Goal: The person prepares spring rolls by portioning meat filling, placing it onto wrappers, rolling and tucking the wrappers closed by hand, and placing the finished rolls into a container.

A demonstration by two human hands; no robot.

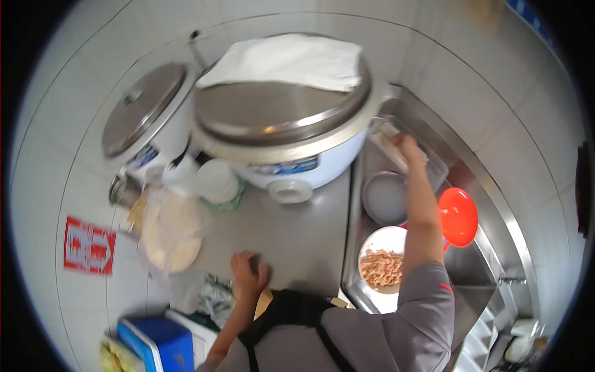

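Note:
Stretched out over the metal sink at the right, my right hand (407,149) is closed on a pale, flat object (389,139) that is blurred. A clear plastic container (436,167) lies beside that hand. Just below are a round grey pan (384,197) and a white bowl of minced meat (381,268), partly covered by my right arm. My left hand (249,273) rests at the near edge of the steel counter (297,239), its fingers loosely curled with nothing visible in them.
A large rice cooker (279,118) with a white cloth (288,59) on its lid stands at the back. A second cooker (145,118), stacked white bowls (217,181) and a bag of pale food (170,232) are at the left. A red ladle (458,217) lies right of my arm.

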